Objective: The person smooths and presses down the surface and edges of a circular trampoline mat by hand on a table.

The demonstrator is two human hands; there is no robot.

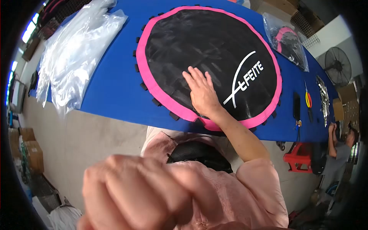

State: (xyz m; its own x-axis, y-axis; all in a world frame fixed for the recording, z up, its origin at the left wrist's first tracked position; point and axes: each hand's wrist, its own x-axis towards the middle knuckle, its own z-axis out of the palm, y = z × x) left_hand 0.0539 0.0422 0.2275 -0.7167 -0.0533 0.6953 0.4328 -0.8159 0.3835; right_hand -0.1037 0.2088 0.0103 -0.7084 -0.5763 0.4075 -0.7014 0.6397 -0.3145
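Observation:
On the blue table lies a round black trampoline mat (168, 42) with a pink border, black loops around its edge and a white printed logo. My right hand (203, 94) rests on the mat's lower middle, left of the logo, fingers stretched out and slightly spread. Close to the camera, my left hand (134, 191) is raised in front of my body, its fingers curled. Whatever it may hold is hidden behind the knuckles.
Clear plastic bags (76, 50) lie in a pile on the table's left. A bagged pink-and-black mat (289, 44) lies at the right, near scissors (308, 99) and a black phone-like object (296, 106). Beyond are a fan (337, 66), a red stool (297, 157) and another person (341, 153).

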